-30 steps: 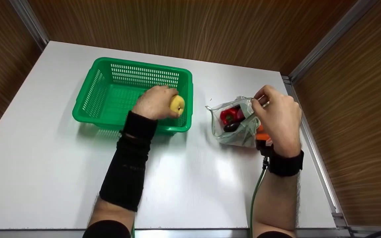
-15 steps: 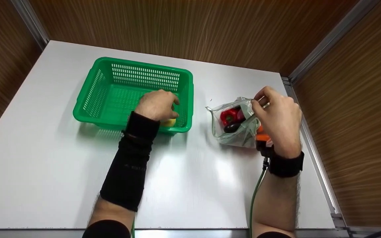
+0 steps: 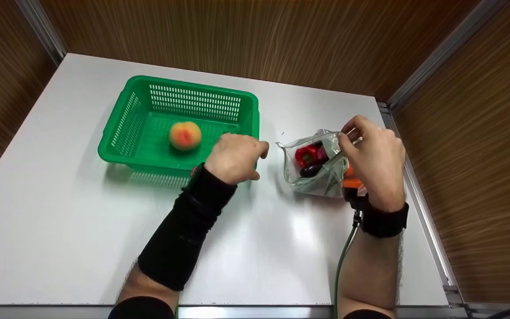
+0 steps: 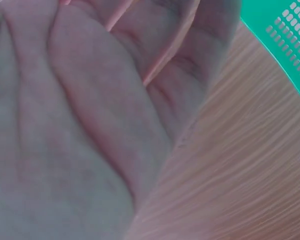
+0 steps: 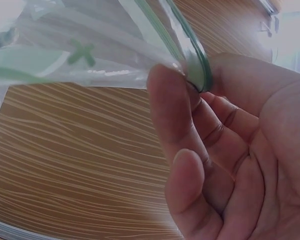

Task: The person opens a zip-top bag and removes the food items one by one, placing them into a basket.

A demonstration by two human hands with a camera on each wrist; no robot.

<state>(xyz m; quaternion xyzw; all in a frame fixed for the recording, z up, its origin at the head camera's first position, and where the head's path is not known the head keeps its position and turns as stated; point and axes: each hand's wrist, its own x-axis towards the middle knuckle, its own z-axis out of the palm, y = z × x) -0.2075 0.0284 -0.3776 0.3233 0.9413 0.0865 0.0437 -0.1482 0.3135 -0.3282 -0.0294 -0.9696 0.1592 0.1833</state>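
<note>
My left hand (image 3: 237, 157) holds nothing, its fingers loosely bent, above the front right corner of a green plastic basket (image 3: 193, 85). In the left wrist view the bare palm (image 4: 75, 125) shows. A yellow-and-red peach (image 3: 185, 136) sits on the basket floor. With thumb and fingers my right hand (image 3: 373, 157) pinches the top edge of a clear zip bag (image 3: 326, 188); the right wrist view shows the bag's green-lined edge (image 5: 202, 75) between thumb and fingertip. Inside the gaping bag lie a red bell pepper (image 3: 304, 156) and a dark eggplant (image 3: 311, 171).
Both the basket and the bag stand on a white table (image 3: 255, 257). Wood-grain panels (image 3: 219, 40) enclose its back and sides. A green cable (image 3: 342, 257) runs from the right wrist to the table's front edge.
My left hand has let go of the yellow fruit in the basket and moved right, toward the bag. The peach now shows on the basket floor. My right hand stays at the bag.
</note>
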